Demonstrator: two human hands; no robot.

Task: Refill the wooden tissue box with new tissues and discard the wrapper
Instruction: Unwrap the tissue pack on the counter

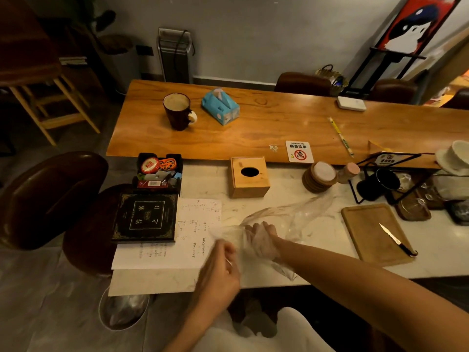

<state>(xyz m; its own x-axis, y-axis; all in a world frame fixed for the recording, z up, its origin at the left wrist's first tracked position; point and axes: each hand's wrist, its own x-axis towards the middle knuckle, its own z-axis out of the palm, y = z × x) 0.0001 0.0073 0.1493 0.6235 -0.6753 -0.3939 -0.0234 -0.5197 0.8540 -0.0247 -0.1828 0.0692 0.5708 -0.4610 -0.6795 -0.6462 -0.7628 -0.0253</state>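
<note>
The wooden tissue box point(249, 177) stands on the white counter, and nothing shows in its dark oval hole. A blue soft tissue pack point(220, 105) lies farther back on the wooden table point(266, 128). Near the counter's front edge, a crumpled clear plastic wrapper point(291, 212) is stretched between my hands. My right hand point(261, 240) is wrapped in the film with its fingers curled. My left hand point(218, 273) pinches the wrapper's near end. Both hands are well in front of the box.
A dark mug point(177, 111) stands left of the blue pack. On the counter lie a black book point(145, 217), handwritten sheets point(195, 229), a tray of small items point(158, 171), stacked coasters point(321, 176) and a cutting board point(375, 232) with a knife point(393, 238). Brown stools point(50, 196) stand at the left.
</note>
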